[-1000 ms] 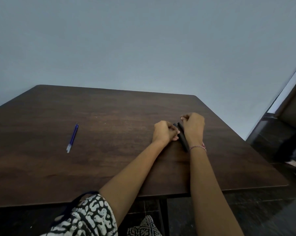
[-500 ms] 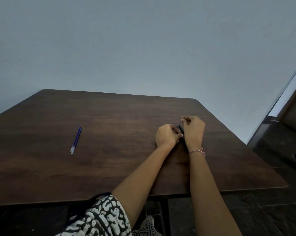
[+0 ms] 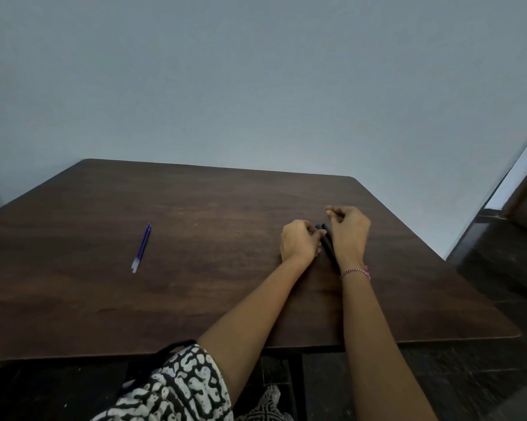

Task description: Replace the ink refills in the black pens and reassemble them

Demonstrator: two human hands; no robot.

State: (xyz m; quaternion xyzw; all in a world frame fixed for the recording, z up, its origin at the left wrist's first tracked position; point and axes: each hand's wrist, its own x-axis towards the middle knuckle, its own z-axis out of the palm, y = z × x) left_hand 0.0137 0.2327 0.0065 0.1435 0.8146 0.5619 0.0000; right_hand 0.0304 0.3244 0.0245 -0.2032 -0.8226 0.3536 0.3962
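Slim black pens [image 3: 329, 247] (two, touching)

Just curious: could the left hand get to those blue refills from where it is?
Probably yes: only bare table lies between left hand and blue refills, though it seems to hold the black pens.

Pale blue-grey wall [image 3: 256, 86]; dark wooden table [image 3: 195, 202]; dark tiled floor [image 3: 484, 369]; bright strip [image 3: 517, 174] at right.
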